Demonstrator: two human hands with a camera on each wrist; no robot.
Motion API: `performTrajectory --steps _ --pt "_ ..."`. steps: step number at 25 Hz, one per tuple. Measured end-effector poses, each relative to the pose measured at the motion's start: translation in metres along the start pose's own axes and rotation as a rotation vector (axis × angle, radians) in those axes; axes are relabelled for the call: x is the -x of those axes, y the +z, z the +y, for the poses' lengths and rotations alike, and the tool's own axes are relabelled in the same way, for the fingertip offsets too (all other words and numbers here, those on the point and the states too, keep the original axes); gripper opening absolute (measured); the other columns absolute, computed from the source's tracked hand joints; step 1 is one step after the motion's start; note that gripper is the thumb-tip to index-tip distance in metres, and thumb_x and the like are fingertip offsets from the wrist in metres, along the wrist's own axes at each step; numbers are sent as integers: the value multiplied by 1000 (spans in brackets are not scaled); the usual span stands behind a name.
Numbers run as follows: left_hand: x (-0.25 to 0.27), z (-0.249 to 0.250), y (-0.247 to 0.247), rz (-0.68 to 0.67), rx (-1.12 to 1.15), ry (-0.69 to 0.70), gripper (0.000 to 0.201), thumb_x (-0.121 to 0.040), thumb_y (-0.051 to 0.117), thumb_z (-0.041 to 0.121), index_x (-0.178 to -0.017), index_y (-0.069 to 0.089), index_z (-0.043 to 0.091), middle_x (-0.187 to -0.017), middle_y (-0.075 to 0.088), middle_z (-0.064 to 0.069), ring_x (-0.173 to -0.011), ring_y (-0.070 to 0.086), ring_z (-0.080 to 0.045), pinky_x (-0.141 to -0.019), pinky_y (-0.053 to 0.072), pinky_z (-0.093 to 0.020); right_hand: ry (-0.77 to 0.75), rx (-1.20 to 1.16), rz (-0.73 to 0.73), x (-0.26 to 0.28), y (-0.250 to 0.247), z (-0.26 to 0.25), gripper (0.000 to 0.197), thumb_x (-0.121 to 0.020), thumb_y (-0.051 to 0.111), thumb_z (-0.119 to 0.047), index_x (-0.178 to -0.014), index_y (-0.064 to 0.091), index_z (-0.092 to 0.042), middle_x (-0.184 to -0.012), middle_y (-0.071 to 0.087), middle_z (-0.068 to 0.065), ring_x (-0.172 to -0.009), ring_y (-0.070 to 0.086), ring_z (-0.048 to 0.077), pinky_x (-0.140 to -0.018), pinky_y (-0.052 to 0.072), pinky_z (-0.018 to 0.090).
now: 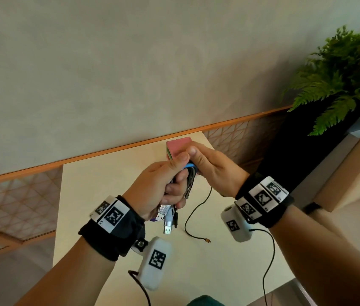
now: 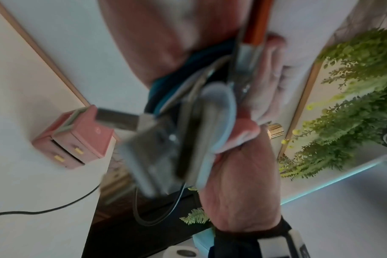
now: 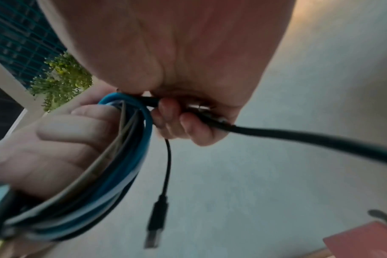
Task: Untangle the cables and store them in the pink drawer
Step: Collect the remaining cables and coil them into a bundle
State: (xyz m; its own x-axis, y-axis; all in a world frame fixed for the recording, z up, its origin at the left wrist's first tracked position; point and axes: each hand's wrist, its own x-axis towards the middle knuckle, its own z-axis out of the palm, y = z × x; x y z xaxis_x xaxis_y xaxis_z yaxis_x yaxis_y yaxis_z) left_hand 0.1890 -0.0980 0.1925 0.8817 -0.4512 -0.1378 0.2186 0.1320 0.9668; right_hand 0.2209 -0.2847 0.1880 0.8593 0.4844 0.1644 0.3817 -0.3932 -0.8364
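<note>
My left hand (image 1: 163, 184) grips a folded bundle of cables (image 1: 189, 184) in front of me, above the table. The bundle holds a blue cable (image 3: 135, 157) and grey braided ones, and silver USB plugs (image 1: 167, 220) hang below the fist. My right hand (image 1: 210, 166) meets the bundle's top and pinches a thin black cable (image 1: 196, 208), which trails down to the table and ends in a small gold plug (image 1: 207, 240). Its black USB plug (image 3: 156, 220) dangles under my right fingers (image 3: 188, 127). The pink drawer unit (image 2: 77, 139) stands behind my hands, its drawers slightly ajar.
The pale table (image 1: 99, 195) is small, and its back edge meets a wooden rail with lattice (image 1: 20, 195). A fern (image 1: 340, 85) in a planter stands at the right. Wrist camera leads (image 1: 269, 261) hang below both arms.
</note>
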Motion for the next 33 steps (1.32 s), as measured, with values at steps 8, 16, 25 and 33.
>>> performTrajectory --steps 8,16,25,33 --pt "-10 -8 18 228 208 83 58 -81 66 70 -67 49 16 -48 32 3 -36 32 -12 -53 47 -31 63 -258 188 5 24 0 42 -105 48 -41 -95 65 -4 -65 64 -9 -51 60 4 -51 47 16" --pt "-20 -13 10 493 -352 335 55 -79 76 63 -115 63 23 -100 69 8 -89 70 -2 -78 52 -18 116 -411 356 9 35 3 36 -95 47 -57 -96 68 -28 -55 52 -14 -41 44 3 -41 37 19" --pt "-12 -30 13 52 -272 168 72 -85 83 24 -149 49 25 -107 77 3 -103 74 -32 -77 61 -29 144 -473 307 9 35 3 59 -96 45 -68 -127 62 -21 -111 72 11 -109 71 26 -100 56 50" --pt "-21 -39 19 415 -456 360 11 -103 63 28 -111 64 35 -86 74 6 -73 73 -9 -66 59 -25 295 -549 149 8 37 0 58 -92 22 -81 -123 67 -59 -126 74 10 -126 66 32 -107 51 49"
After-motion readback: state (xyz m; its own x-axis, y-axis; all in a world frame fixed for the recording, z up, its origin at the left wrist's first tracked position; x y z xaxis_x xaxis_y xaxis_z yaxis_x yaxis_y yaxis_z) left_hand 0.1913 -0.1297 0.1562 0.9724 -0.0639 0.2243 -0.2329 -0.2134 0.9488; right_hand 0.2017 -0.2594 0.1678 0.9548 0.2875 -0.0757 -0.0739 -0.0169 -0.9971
